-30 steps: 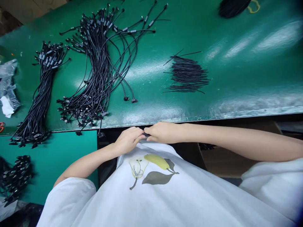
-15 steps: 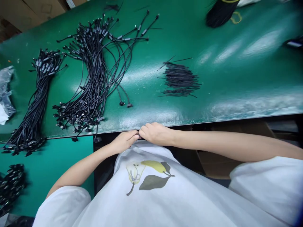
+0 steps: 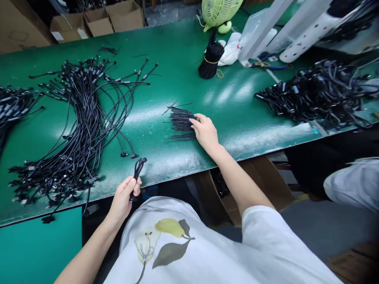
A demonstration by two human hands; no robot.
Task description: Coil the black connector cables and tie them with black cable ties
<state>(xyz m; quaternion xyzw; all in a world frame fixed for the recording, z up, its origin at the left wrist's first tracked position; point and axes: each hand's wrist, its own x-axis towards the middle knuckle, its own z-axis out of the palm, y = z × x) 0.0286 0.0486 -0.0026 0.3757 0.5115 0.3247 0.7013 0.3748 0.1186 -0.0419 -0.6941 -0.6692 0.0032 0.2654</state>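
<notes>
My left hand (image 3: 126, 195) is closed round a folded black cable (image 3: 137, 169) that sticks up above the near edge of the green table (image 3: 242, 114). My right hand (image 3: 205, 131) rests on the table with its fingertips on a small pile of thin black ties (image 3: 180, 124); the fingers are curled and partly hidden at the pile. A big fan of loose black cables (image 3: 79, 126) with connector ends lies left of my left hand.
Another heap of black cables (image 3: 314, 92) lies at the right. A banded bundle of black ties (image 3: 211, 61) stands at the back, near a green fan (image 3: 220, 12) and plastic bags. Cardboard boxes (image 3: 97, 21) sit behind the table. More cables (image 3: 12, 106) lie at the far left.
Both hands were together at my waist below the table edge. Now my right hand has reached out to the tie pile and my left has lifted the folded cable. The camera looks further up.
</notes>
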